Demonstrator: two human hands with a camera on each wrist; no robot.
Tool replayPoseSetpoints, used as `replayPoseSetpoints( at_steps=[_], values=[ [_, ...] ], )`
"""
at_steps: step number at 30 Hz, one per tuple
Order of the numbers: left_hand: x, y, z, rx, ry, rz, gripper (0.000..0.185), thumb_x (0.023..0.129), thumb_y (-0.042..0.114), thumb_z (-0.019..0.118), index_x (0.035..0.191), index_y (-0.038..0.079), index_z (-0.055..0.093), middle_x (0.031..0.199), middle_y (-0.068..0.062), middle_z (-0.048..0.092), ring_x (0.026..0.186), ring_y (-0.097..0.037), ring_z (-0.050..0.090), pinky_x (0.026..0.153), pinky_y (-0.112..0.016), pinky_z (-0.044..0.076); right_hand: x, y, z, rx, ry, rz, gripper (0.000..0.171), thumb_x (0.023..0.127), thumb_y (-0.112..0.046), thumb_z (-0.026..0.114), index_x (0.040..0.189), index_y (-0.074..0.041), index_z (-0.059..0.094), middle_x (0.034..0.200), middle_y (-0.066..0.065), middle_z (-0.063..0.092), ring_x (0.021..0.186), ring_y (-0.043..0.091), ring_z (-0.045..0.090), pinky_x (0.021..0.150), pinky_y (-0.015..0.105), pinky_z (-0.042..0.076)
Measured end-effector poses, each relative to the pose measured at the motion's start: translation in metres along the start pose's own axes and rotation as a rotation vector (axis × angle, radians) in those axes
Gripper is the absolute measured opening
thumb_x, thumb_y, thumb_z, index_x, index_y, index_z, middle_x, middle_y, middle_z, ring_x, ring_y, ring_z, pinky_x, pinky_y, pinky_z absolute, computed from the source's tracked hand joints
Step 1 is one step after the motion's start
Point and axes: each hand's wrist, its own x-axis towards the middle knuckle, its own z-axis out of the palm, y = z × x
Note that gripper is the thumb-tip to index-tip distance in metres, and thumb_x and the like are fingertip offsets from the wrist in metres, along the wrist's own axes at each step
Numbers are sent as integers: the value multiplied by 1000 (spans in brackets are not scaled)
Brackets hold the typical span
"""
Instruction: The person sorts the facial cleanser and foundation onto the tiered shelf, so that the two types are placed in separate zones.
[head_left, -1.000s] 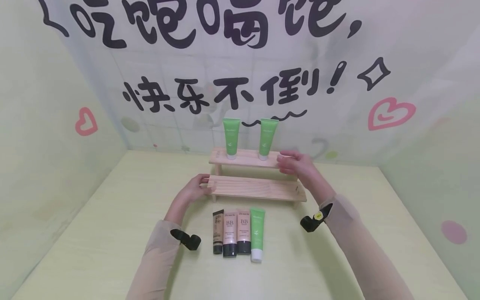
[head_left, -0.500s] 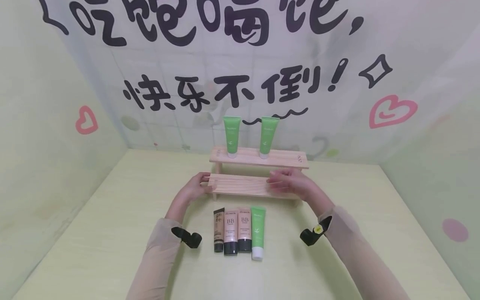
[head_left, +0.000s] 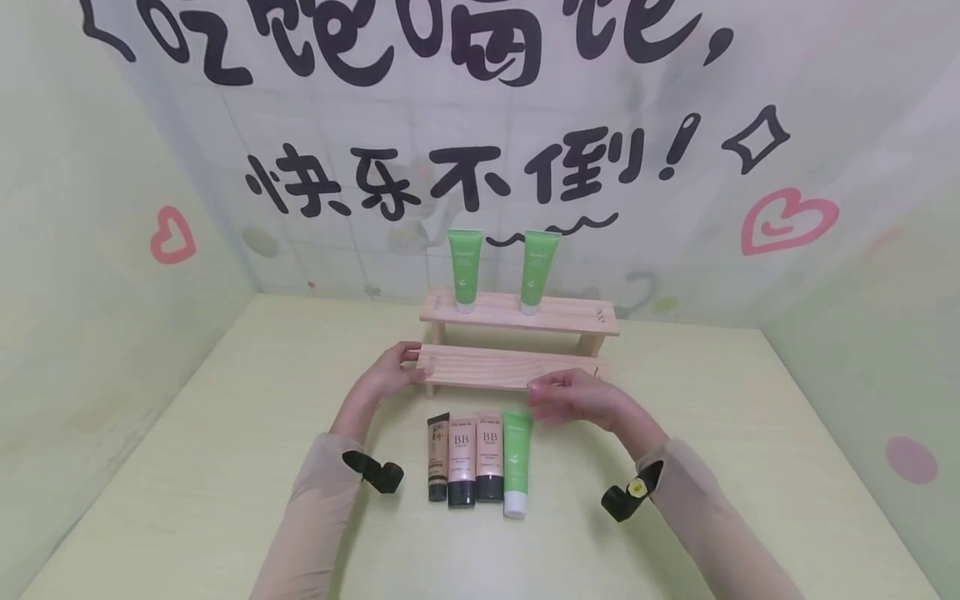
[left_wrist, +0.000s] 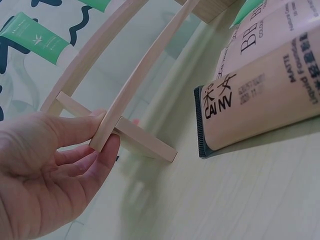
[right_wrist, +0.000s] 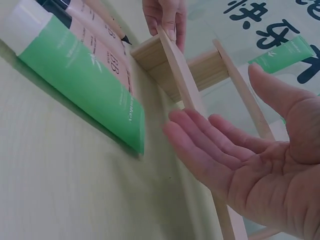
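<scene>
From the head camera, a two-step wooden shelf (head_left: 517,367) stood at mid-table. The left hand (head_left: 386,379) gripped the lower step's left end, at nine o'clock of the shelf. The right hand (head_left: 573,396) hovered at about five o'clock of it, just off the front edge, fingers nearly straight and holding nothing. Two green tubes (head_left: 465,268) stood upright on the upper step. At six o'clock of the shelf four tubes lay side by side: a dark-capped tube (head_left: 437,458), two "BB" tubes (head_left: 461,460) and a lying green tube (head_left: 516,462), whose top end was just beside the right fingertips. Large black Chinese characters and pink hearts covered the backdrop (head_left: 480,125).

The left wrist camera showed thumb and fingers (left_wrist: 75,150) pinching the step's end; the nearest tube (left_wrist: 260,100) read "CAI NV", "MATTE" and "Liquid Foundation".

The right wrist camera showed the palm (right_wrist: 260,165) open, fingers (right_wrist: 205,140) loosely together, close to the step's edge without clear contact, the green tube (right_wrist: 85,75) at ten o'clock.
</scene>
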Motion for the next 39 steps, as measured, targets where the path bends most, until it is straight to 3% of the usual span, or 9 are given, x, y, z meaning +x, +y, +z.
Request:
replayPoseSetpoints(
  at_steps=[4, 11, 22, 28, 39],
  values=[
    [1, 2, 0, -1, 0, 3, 62, 87, 12, 59, 140, 5, 28, 140, -19, 39, 123, -36, 45, 102, -45, 40, -4, 5, 3, -14, -24, 26, 61, 90, -33, 55, 130, 11, 39, 122, 29, 53, 104, 36, 60, 83, 39, 54],
    [3, 3, 0, 0, -12, 6, 61, 88, 12, 58, 140, 3, 27, 141, -20, 38, 123, -36, 45, 101, -44, 40, -5, 14, 10, -7, 24, 67, 56, 90, -24, 55, 129, 13, 38, 123, 30, 51, 101, 36, 62, 82, 40, 54],
    [0, 2, 3, -2, -5, -11, 62, 88, 13, 58, 141, 5, 27, 140, -19, 38, 124, -36, 44, 102, -46, 39, 4, 25, 40, -60, 278, 147, 66, 81, -17, 66, 130, 13, 36, 114, 28, 56, 81, 26, 66, 70, 35, 57],
    [0, 2, 2, 7, -4, -4, 63, 88, 15, 59, 141, 4, 26, 140, -21, 38, 124, -37, 44, 102, -46, 39, 11, 26, 57, -197, 409, 187, 75, 71, -17, 75, 130, 11, 38, 101, 19, 58, 68, 17, 60, 60, 27, 55],
    [-1, 2, 2, 11, -10, 6, 60, 89, 11, 57, 140, 2, 27, 140, -23, 37, 124, -37, 43, 102, -45, 40, 18, 22, 63, -280, 423, 225, 67, 69, -21, 77, 120, 8, 47, 90, 14, 60, 66, 17, 60, 58, 26, 53]
  ],
)
